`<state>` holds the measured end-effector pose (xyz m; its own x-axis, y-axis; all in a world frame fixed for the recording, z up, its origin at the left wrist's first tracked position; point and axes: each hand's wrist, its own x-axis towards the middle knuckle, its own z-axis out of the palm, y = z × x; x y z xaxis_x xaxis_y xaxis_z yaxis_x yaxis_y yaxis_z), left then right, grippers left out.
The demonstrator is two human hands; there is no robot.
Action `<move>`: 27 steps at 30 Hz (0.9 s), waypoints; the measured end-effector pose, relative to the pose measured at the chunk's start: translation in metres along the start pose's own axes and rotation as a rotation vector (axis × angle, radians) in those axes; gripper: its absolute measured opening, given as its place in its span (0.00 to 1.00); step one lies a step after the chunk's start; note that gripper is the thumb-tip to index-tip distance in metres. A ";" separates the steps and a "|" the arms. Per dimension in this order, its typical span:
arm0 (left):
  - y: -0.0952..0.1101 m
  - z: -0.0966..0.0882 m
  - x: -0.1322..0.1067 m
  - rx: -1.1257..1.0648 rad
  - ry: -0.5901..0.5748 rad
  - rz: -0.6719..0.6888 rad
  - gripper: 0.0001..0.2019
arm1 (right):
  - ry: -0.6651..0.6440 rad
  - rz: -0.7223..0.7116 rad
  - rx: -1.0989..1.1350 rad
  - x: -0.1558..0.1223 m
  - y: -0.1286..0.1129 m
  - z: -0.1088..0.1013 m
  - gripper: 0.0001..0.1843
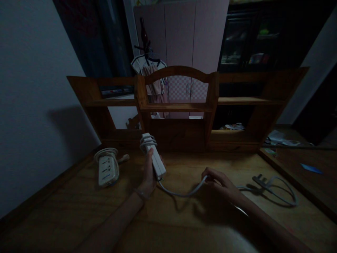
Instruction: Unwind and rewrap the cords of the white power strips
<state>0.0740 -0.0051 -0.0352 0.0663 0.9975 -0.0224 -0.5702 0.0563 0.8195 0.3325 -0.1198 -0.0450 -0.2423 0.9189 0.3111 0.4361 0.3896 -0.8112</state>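
My left hand (149, 177) is wrapped round a long white power strip (158, 165), held tilted above the wooden desk with its side towards me. Several turns of cord (148, 141) are wound about its far end. From the near end a grey-white cord (181, 195) sags across to my right hand (218, 182), whose thumb and fingers pinch it. Beyond that hand the cord loops over the desk at the right, where its plug (260, 181) shows prongs. A second power strip (107, 170), with sockets facing up and its own cord coiled at the back, lies left of my left hand.
A wooden shelf unit (177, 107) stands along the back of the desk (86, 218). A white wall (39, 105) borders the left side. On the surface at the far right lies a blue packet (311, 168). Clothes (152, 75) hang behind the shelf. The room is dim.
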 end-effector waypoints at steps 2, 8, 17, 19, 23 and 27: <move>0.003 0.003 -0.003 -0.011 -0.121 0.007 0.21 | -0.140 0.046 0.019 -0.002 -0.007 0.000 0.13; 0.006 0.005 -0.014 -0.001 -0.717 -0.266 0.25 | -0.240 0.106 -0.057 -0.006 -0.016 0.006 0.15; 0.009 -0.001 -0.041 -0.168 -1.180 -0.831 0.30 | 0.091 -0.080 -0.611 0.000 0.012 0.008 0.07; 0.010 -0.002 -0.045 -0.093 -1.218 -0.955 0.29 | 0.208 -0.060 -0.659 0.001 0.018 0.005 0.09; 0.006 0.000 -0.047 0.088 -1.249 -1.058 0.23 | 0.373 0.069 -0.556 0.002 0.020 -0.005 0.11; -0.005 0.003 -0.043 0.246 -1.201 -0.981 0.17 | 0.506 0.167 -0.437 0.001 0.018 -0.011 0.14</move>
<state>0.0763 -0.0488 -0.0362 0.9725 -0.0443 -0.2287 0.2188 0.5101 0.8318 0.3498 -0.1110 -0.0541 0.2468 0.8425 0.4787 0.7678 0.1314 -0.6270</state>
